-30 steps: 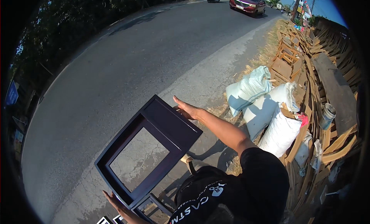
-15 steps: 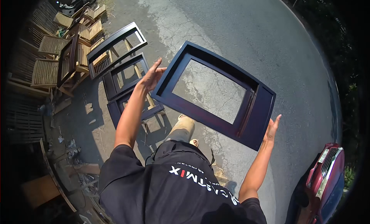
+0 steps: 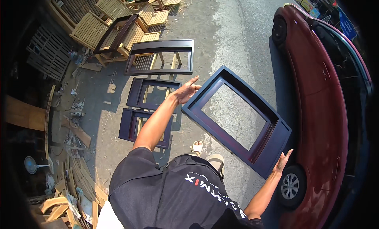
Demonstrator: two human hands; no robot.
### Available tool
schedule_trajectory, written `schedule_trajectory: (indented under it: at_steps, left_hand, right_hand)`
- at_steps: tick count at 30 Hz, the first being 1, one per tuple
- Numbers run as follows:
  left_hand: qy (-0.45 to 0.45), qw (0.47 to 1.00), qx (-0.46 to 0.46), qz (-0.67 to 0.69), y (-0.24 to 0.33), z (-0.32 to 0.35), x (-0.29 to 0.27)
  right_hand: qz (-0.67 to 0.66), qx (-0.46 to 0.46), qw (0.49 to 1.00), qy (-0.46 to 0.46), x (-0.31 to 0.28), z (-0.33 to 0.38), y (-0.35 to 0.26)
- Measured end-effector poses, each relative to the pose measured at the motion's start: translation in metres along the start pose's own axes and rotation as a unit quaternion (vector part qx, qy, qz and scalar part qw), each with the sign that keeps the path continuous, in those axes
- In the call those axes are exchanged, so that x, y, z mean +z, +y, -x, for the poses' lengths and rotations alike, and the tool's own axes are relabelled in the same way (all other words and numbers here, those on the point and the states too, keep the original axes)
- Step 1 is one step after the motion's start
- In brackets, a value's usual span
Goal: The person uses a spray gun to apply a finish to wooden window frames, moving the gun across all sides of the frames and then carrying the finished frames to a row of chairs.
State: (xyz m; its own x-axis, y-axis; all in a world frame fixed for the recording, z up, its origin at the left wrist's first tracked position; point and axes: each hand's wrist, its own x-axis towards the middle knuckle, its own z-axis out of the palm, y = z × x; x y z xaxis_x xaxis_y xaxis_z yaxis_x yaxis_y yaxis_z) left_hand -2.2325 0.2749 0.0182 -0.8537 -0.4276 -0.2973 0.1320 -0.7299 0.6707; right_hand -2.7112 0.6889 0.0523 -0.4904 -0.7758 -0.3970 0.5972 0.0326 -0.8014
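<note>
Out in front of my body I carry a dark, glossy frame (image 3: 271,146) with a large rectangular opening and one wide solid end. My left hand (image 3: 186,91) grips its far-left end, thumb pointing up. At the wide end, my right hand (image 3: 281,162) supports the edge from the side and below, with part of the fingers hidden behind it. Through the opening shows cracked pavement. Left of the carried frame, three similar dark frames rest in a row on pale wooden supports: a far frame (image 3: 162,44), a middle frame (image 3: 134,91) and a near frame (image 3: 126,122).
A red car (image 3: 319,91) stands along the right, close to my right hand. Bamboo chairs (image 3: 112,6) and a dark-framed table (image 3: 118,31) are at the far left. Wood scraps (image 3: 85,177) and a fan (image 3: 30,165) lie toward the near left.
My view has turned and my feet have shifted. The red car now fills the right side. Both hands keep the frame, which appears further right and lower, tilted more steeply.
</note>
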Motion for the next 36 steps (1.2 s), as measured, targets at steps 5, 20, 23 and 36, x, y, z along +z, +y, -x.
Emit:
schedule_trajectory:
  at_steps: [5, 20, 23, 36]
  left_hand:
    - [0.047, 0.998, 0.04, 0.01, 0.081, -0.084, 0.005]
    - [0.188, 0.949, 0.223, 0.119, 0.317, -0.276, -0.067]
    - [0.226, 0.931, 0.257, 0.128, 0.351, -0.316, -0.12]
    - [0.269, 0.924, 0.254, 0.096, 0.653, -0.513, -0.343]
  right_hand:
    - [0.012, -0.005, 1.0, -0.025, 0.051, -0.134, -0.072]
    - [0.205, 0.084, 0.958, -0.183, 0.288, -0.675, -0.263]
    - [0.244, 0.101, 0.938, -0.225, 0.376, -0.783, -0.27]
    - [0.261, 0.11, 0.943, -0.175, 0.662, -1.152, -0.293]
